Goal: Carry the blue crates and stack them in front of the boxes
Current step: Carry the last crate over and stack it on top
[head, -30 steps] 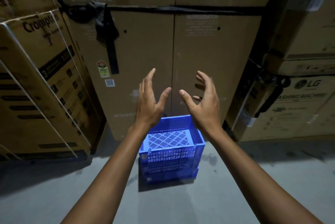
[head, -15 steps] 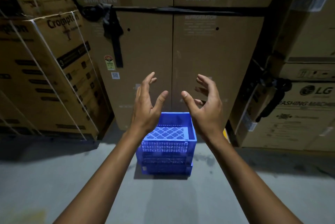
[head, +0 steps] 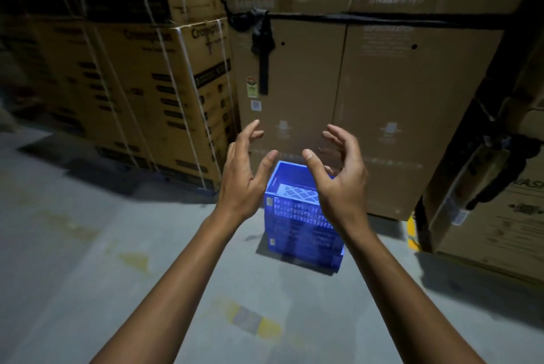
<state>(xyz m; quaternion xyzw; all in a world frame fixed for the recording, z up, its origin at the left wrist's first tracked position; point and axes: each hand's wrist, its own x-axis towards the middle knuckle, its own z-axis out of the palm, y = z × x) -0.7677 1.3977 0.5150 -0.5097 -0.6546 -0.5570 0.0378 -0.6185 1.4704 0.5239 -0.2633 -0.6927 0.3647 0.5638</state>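
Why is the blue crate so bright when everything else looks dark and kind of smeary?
Head view: the light falls mostly in the middle, so the blue crates, left hand and right hand stand out; head view: the edges are dim and the Crompton boxes look smeared by motion blur; head view: the wide lens bends the Samsung box edges.

The grey concrete floor (head: 88,246) bears a stack of blue crates (head: 303,225), the bottom one resting on it just in front of two tall Samsung boxes (head: 368,113) that stand side by side. Left of them stands a strapped Crompton box (head: 164,98); what lies under its base is too dark to tell. Another carton (head: 500,216) sits at the right. Worn yellow paint marks (head: 259,324) show nearer the camera
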